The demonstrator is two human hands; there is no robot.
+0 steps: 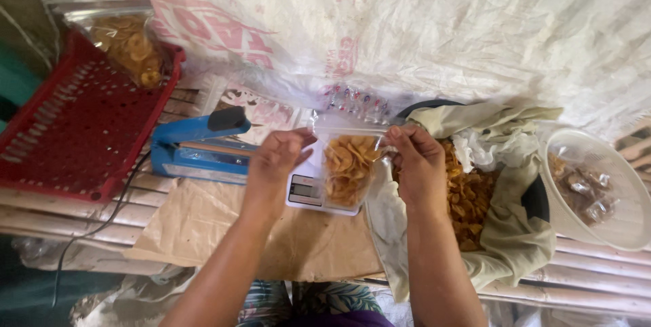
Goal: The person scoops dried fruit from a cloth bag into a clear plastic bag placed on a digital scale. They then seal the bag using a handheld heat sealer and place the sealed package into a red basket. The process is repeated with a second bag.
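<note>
Nearest me, my forearms are reaching out over a sheet of brown paper (203,225) that is lying on the slatted bench (597,279). I am holding a clear bag (347,164) of yellow chips between both hands, just above a small white scale (305,191). My left hand (274,161) is pinching the bag's top left corner, fingers pressed together on the plastic. My right hand (420,164) is pinching the top right corner the same way, clamped on the rim. The bag is hanging upright, roughly half full, its top part flat and empty.

Just right of my right hand, a heap of loose chips (468,198) is lying in a cloth-lined basin (508,232). Further right, a white bowl (597,191) is holding small wrapped packets. Left of the scale, a blue sealer (200,147) is sitting with its black handle pointing right, a cable trailing off to the near left. Farther left, a red crate (74,130) is lying flat, and a filled bag (129,39) of chips is leaning in its far corner. A white woven sack (441,22) is covering the far side.
</note>
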